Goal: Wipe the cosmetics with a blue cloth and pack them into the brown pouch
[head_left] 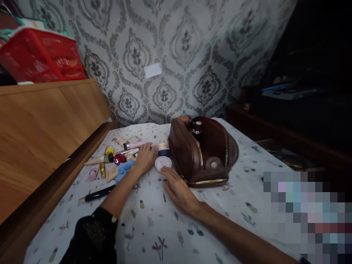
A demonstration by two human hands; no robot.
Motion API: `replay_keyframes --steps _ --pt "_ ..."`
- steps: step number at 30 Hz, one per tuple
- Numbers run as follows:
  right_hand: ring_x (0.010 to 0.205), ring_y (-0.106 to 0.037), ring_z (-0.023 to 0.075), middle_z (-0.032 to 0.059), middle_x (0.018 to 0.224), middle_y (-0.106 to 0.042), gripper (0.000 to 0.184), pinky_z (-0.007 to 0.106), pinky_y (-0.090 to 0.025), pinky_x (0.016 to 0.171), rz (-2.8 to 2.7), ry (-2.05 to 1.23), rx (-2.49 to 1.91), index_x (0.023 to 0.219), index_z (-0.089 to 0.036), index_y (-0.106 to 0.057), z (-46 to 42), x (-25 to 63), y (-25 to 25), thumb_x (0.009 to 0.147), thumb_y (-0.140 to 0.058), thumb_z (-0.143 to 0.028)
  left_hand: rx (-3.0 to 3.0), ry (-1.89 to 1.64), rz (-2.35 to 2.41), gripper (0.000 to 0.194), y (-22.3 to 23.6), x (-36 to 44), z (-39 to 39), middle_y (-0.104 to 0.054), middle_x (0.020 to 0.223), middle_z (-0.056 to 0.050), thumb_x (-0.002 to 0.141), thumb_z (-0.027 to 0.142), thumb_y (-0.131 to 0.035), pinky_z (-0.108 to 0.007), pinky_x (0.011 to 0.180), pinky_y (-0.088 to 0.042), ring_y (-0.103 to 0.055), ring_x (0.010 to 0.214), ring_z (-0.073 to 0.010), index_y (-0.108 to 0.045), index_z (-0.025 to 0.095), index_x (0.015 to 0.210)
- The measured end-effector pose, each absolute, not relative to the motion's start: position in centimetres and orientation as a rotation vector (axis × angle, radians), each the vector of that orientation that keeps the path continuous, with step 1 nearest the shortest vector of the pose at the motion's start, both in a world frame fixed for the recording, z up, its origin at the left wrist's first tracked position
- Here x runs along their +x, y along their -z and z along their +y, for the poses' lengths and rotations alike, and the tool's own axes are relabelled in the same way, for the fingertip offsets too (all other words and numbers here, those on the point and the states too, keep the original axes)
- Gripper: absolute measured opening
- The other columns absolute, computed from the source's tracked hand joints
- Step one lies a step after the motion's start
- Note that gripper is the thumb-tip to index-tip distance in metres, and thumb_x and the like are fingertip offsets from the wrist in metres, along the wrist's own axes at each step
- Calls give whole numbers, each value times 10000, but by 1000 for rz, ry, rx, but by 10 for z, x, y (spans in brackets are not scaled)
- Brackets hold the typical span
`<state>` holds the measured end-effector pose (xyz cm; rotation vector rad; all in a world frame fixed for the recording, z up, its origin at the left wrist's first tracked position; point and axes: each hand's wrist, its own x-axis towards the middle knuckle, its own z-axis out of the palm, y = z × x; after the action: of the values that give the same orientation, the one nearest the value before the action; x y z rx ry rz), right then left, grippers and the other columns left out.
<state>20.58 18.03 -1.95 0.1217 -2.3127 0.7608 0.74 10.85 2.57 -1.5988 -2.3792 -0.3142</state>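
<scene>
A brown leather pouch [203,154] stands unzipped on the white printed sheet [154,227], with a dark bottle [197,128] upright inside. My left hand [145,157] rests knuckles-up among the cosmetics left of the pouch, fingers curled over small items; what it grips is hidden. My right hand [178,189] lies flat on the sheet in front of the pouch, fingers stretched toward a round white compact [162,163]. A small jar with a dark band [164,149] stands just behind the compact.
Left of my hand lie a pink tube [134,145], a red round pot [120,158], a blue cloth [123,169], a gold lipstick [102,169] and a black brush [97,194]. A wooden headboard [41,132] with a red basket [41,55] on top runs along the left. A dark shelf [288,135] is at right.
</scene>
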Motion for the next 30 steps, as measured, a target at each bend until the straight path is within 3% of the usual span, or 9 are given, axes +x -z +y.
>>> replay_keyframes --steps 3,7,13,18,26,30 --pt "1301 -548 257 182 1294 -637 353 499 -473 1097 -2339 -768 95 1248 -124 -576 179 207 18 913 -468 -93 -1521 188 -2432 408 -27 -10 126 -476 1413 -235 914 275 -553 -596 1143 -237 -371 1377 -377 -519 117 1288" --pt "1297 -544 247 165 1270 -646 352 464 -478 1098 -2354 -763 92 1240 -133 -588 178 208 14 909 -478 -90 -1500 10 -2489 392 -25 -24 134 -565 1311 -226 945 387 -518 -635 1091 -271 -452 1299 -394 -563 141 1247" --pt "1304 -533 249 160 1269 -641 362 481 -460 1108 -2367 -819 94 1247 -153 -590 180 208 14 907 -477 -95 -1534 -214 -2487 312 -30 -22 124 -582 1285 -196 955 287 -473 -619 1046 -324 -493 1256 -362 -584 186 1229" --pt "1313 -530 258 162 1306 -622 361 507 -445 1120 -2350 -861 91 1249 -162 -579 181 206 19 910 -472 -101 -1512 -332 -2510 287 -41 -12 107 -588 1277 -161 958 321 -475 -600 1034 -342 -498 1255 -354 -600 236 1202" --pt "1295 -550 269 151 1274 -643 338 505 -492 1084 -2347 -816 102 1224 -167 -596 181 206 17 917 -466 -109 -1386 -329 -2644 403 -57 -19 103 -656 1201 -166 947 536 -487 -574 996 -380 -591 1164 -379 -614 258 1210" --pt "1293 -551 274 155 1266 -649 321 506 -492 1086 -2359 -811 103 1210 -154 -604 181 207 15 924 -463 -114 -1216 -212 -2751 486 -66 -48 116 -683 1145 -182 1003 534 -353 -495 952 -454 -626 1130 -340 -561 193 1278"
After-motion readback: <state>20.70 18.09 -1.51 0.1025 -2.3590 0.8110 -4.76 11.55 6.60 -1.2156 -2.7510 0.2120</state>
